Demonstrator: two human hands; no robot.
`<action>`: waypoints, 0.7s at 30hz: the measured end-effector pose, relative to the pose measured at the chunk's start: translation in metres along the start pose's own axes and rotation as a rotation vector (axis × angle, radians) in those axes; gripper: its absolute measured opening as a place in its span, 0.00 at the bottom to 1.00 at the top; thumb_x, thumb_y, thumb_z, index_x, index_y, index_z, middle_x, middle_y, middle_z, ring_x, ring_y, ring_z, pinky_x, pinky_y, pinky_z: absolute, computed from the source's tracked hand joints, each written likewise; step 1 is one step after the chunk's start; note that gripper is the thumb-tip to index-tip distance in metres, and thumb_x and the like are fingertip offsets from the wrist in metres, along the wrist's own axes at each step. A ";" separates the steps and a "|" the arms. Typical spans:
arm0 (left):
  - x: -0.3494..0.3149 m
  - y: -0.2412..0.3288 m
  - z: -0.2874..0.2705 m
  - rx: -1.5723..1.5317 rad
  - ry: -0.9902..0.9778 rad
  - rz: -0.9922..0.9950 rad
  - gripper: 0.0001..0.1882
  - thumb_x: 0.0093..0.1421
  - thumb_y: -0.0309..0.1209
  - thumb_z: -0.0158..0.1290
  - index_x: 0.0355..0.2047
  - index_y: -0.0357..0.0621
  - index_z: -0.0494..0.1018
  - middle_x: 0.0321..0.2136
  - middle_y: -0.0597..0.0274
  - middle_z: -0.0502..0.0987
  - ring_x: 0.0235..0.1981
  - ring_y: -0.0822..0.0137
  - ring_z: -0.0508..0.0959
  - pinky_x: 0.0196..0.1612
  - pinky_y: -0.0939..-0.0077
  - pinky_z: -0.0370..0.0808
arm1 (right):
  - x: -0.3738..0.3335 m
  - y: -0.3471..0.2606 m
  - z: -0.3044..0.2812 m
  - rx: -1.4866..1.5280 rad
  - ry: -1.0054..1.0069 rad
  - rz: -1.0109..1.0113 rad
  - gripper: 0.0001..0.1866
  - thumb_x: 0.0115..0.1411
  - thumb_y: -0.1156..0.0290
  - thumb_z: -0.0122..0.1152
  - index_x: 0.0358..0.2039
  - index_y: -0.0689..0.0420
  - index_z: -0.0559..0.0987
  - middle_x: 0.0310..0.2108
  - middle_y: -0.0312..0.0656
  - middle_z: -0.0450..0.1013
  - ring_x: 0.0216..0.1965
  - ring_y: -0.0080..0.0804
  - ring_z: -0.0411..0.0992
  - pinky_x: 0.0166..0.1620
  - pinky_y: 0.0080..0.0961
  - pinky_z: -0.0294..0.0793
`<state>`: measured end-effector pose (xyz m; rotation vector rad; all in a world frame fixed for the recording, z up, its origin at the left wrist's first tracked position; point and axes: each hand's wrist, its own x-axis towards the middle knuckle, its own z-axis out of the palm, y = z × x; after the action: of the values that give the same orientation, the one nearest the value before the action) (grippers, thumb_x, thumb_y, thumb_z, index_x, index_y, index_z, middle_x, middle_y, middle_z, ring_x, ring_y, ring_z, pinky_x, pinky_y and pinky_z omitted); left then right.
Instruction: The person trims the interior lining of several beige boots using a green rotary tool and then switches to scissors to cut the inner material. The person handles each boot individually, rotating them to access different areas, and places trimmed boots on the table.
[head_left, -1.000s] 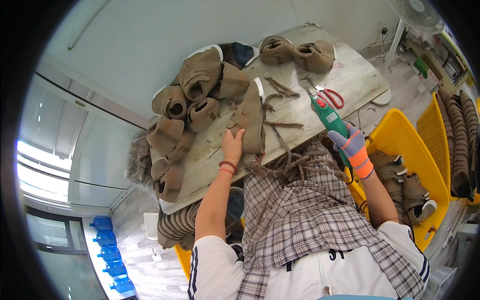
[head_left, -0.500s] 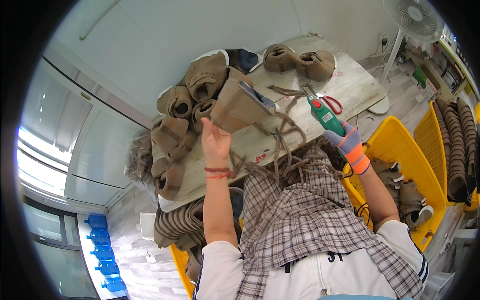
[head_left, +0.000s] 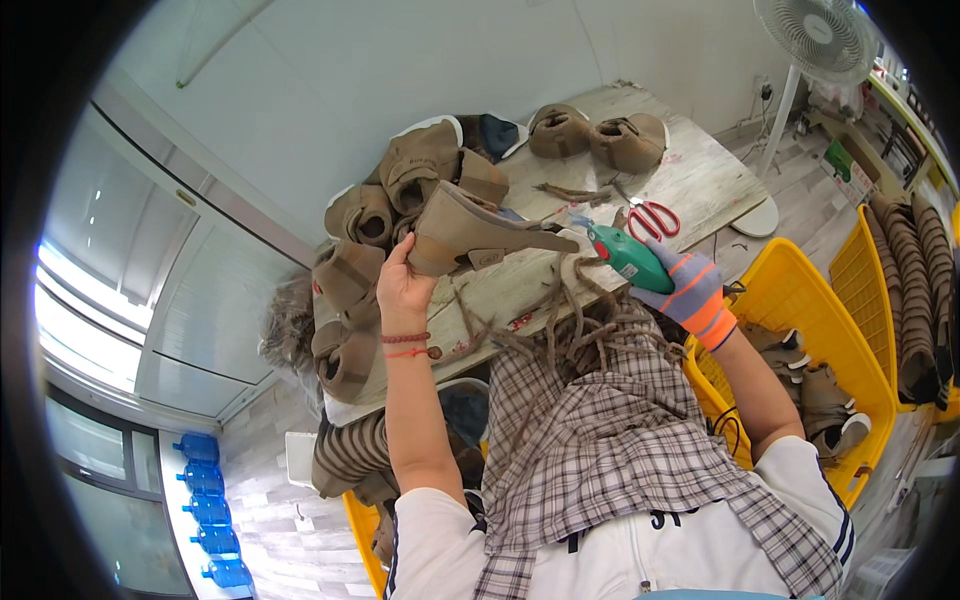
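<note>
pretty scuffed counter (head_left: 710, 170). brown shoe pieces (head_left: 418, 160) heaped on the left, two more pieces (head_left: 629, 143) up back, plus red-handled scissors (head_left: 640, 207) and a brown strip (head_left: 572, 192).

brown shoe upper (head_left: 452, 232): held sideways | green handheld tool (head_left: 632, 260): head near upper's narrow end

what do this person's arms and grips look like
The left grip is ungloved, with a dark red bracelet and a thin orange-red cord at its wrist. The right grip wears a grey-purple fabric glove with orange bands. White short sleeves have dark stripes.
</note>
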<state>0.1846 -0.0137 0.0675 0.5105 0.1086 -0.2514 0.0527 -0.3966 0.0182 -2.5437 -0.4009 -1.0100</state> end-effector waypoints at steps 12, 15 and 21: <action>-0.007 -0.012 0.006 -0.042 -0.011 -0.069 0.18 0.64 0.24 0.42 0.53 0.28 0.62 0.54 0.44 0.67 0.56 0.51 0.68 0.60 0.57 0.66 | -0.003 -0.016 -0.011 0.006 -0.034 -0.049 0.35 0.39 0.50 0.72 0.47 0.54 0.76 0.18 0.43 0.71 0.20 0.41 0.71 0.26 0.33 0.71; -0.007 -0.019 0.008 0.004 -0.004 -0.048 0.19 0.64 0.24 0.41 0.54 0.27 0.61 0.55 0.43 0.66 0.56 0.50 0.67 0.59 0.57 0.66 | -0.004 -0.016 -0.008 0.024 -0.043 -0.039 0.35 0.39 0.50 0.72 0.47 0.54 0.76 0.18 0.43 0.70 0.20 0.40 0.71 0.26 0.33 0.71; -0.009 -0.026 0.013 -0.057 0.035 -0.059 0.19 0.64 0.24 0.40 0.54 0.26 0.59 0.55 0.41 0.65 0.56 0.50 0.67 0.59 0.56 0.66 | -0.004 -0.017 -0.006 0.069 0.034 -0.093 0.37 0.38 0.52 0.74 0.47 0.58 0.75 0.16 0.41 0.67 0.17 0.38 0.67 0.23 0.32 0.67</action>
<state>0.1697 -0.0407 0.0681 0.4552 0.1650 -0.2960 0.0396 -0.3847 0.0238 -2.4628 -0.5395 -1.0526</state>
